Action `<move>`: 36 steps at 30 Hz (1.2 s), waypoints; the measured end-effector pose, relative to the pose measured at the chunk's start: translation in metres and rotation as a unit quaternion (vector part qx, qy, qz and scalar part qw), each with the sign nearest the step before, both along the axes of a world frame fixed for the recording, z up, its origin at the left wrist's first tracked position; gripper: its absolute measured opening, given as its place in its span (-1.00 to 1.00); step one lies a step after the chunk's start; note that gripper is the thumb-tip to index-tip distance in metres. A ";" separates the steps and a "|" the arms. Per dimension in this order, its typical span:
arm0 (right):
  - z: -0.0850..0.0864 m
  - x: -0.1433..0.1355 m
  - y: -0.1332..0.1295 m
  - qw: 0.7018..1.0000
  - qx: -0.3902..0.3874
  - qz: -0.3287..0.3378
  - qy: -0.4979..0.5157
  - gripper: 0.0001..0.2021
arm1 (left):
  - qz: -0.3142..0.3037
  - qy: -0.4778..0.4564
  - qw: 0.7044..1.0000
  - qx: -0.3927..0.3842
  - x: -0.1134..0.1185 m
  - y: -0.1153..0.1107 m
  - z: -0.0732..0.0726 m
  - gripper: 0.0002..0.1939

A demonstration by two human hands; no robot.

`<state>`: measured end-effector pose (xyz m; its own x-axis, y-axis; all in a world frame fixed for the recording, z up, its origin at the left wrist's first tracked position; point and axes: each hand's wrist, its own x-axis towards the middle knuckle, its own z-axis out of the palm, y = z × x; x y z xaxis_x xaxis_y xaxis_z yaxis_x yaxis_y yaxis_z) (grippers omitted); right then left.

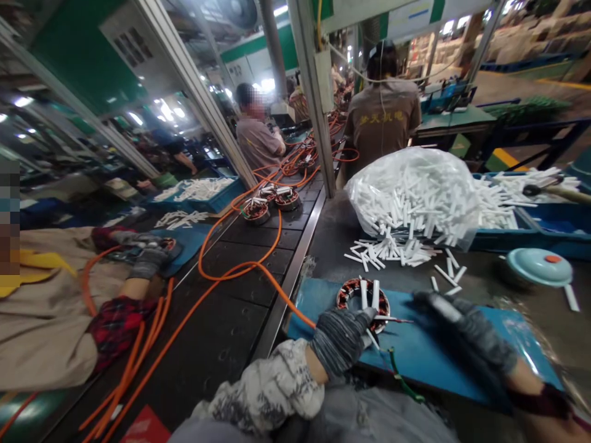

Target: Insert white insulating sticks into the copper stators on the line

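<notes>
A round stator with copper windings [349,289] lies on the blue mat [425,351] in front of me, with white sleeves standing in it. My left hand [342,337], in a grey knitted glove, is closed at the stator's near edge, around its wires and sleeves. A thin lead points right from there, and a green wire [406,384] hangs below. To the right, over the mat, my right hand [471,323] is gloved and blurred, apart from the stator. Whether it holds something cannot be made out.
A clear bag of white sleeves [415,194] rests behind the mat, with loose sleeves before it. A light-blue lidded bowl [540,267] stands right. Orange hoses [272,283] cross the conveyor [240,314]. Across it, a co-worker's gloved hands [150,258] work; other people sit farther back.
</notes>
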<state>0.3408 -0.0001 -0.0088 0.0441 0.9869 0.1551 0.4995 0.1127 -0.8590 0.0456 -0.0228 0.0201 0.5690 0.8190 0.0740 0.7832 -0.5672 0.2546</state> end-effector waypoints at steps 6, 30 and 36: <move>-0.035 0.064 0.029 0.959 0.033 -0.020 -0.280 -0.58 | 0.065 0.011 0.997 0.040 0.005 0.030 -0.003 -0.49; 0.011 -0.049 0.020 0.997 0.056 -0.015 0.041 -0.68 | 0.061 0.017 0.998 0.003 0.015 0.051 0.002 -0.49; 0.009 -0.040 0.030 0.998 -0.010 0.018 0.058 -0.60 | 0.043 0.009 0.999 -0.006 0.015 0.050 0.005 -0.52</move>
<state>0.3012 0.0302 -0.0001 0.0251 0.9910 0.1311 0.3927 0.1109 -0.9130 0.0603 0.0274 0.0253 0.4980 0.8655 0.0544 0.8335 -0.4950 0.2453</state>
